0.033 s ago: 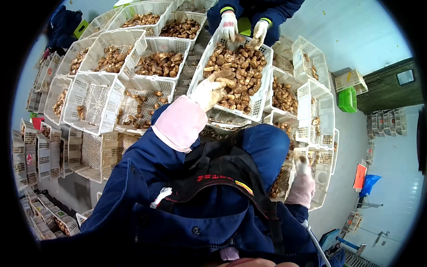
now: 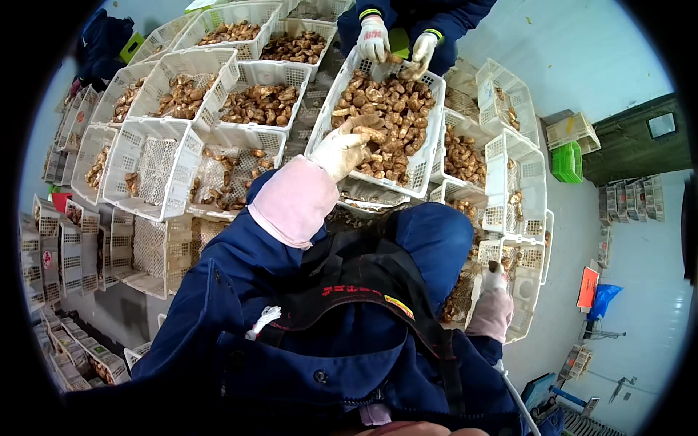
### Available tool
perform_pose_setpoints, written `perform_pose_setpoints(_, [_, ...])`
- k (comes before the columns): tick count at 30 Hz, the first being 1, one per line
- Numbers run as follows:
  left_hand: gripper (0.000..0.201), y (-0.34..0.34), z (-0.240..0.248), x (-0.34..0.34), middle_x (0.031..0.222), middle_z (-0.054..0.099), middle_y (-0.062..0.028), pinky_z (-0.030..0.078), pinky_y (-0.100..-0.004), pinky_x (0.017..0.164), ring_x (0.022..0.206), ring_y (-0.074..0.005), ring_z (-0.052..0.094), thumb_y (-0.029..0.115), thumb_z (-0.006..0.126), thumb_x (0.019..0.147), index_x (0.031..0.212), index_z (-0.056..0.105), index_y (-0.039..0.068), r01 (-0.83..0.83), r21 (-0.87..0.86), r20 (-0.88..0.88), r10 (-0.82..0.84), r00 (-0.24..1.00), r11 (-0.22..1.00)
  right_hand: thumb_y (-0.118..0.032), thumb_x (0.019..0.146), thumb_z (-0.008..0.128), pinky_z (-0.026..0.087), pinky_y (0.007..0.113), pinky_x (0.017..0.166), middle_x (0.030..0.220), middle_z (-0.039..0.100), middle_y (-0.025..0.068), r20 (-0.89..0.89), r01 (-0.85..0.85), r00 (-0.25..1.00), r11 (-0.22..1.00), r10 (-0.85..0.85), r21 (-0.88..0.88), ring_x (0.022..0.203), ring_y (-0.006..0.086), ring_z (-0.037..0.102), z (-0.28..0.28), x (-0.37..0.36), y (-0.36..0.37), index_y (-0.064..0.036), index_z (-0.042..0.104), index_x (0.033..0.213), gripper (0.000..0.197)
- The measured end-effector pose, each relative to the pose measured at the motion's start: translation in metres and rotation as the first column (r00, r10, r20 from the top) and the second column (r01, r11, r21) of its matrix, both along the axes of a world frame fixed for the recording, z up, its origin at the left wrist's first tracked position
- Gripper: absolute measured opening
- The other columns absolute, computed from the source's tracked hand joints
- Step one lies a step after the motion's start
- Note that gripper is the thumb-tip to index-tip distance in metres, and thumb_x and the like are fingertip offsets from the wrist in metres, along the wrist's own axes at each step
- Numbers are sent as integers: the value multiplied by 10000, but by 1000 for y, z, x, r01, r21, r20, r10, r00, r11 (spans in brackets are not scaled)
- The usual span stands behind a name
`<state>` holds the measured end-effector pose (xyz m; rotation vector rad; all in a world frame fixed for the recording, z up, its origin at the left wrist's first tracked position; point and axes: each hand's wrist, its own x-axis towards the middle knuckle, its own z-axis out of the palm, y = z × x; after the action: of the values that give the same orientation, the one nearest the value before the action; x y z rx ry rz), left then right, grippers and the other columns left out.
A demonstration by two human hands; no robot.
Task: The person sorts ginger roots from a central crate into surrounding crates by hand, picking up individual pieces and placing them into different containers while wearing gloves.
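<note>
My left hand [image 2: 340, 151], in a soiled white glove, is closed on a brown mushroom [image 2: 371, 135] at the near left of a white crate [image 2: 427, 166] heaped with mushrooms [image 2: 389, 109]. Down at the right, my gloved right hand [image 2: 494, 279] is over a white perforated crate [image 2: 529, 280] with a few mushrooms in it. Its fingers look drawn together around a brown bit at their tips, too small to make out. Across the heaped crate, a co-worker's gloved hands [image 2: 422, 55] are at its far rim, with a mushroom [image 2: 393, 58] between them.
White crates with mushrooms stand close on my left, such as a half-filled one [image 2: 273, 102], and on my right [image 2: 465, 156]. Crates [image 2: 51, 225] are stacked at the far left. Green baskets [image 2: 567, 161] sit by the right wall.
My right hand has shifted slightly and a brown bit shows more plainly at its fingertips. Between the co-worker's hands, a mushroom has moved a little. My left hand stays in place.
</note>
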<state>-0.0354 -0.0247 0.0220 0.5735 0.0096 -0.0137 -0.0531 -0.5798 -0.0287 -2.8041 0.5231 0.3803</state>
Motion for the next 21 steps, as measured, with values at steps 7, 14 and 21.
perform_pose_setpoints(7, [225,-12,6,-1,1065,628,-104,578,-380,866,975,-243,661,135,605,954,1141,546,25,-141,99,-144,154,978,985,-57,906,595,452,311,1013,1300,584,191,378,-283,925,742,44,608,1181,249,584,88,26,152,-9,484,1364,473])
perform_pose_setpoints(14, [360,-28,23,-22,1082,680,-57,543,-259,702,851,-136,655,365,557,978,1154,618,57,37,218,-199,7,980,975,-184,881,644,476,333,958,1213,609,140,540,-651,734,202,412,731,1100,244,602,66,45,344,-52,512,1340,496])
perform_pose_setpoints(21, [412,-30,28,-34,894,651,-21,476,-254,646,706,-103,584,446,563,962,1137,607,77,274,176,-175,-244,954,945,-355,972,575,487,261,499,764,540,14,8,-17,992,70,123,997,627,122,577,99,29,373,-125,585,1154,293])
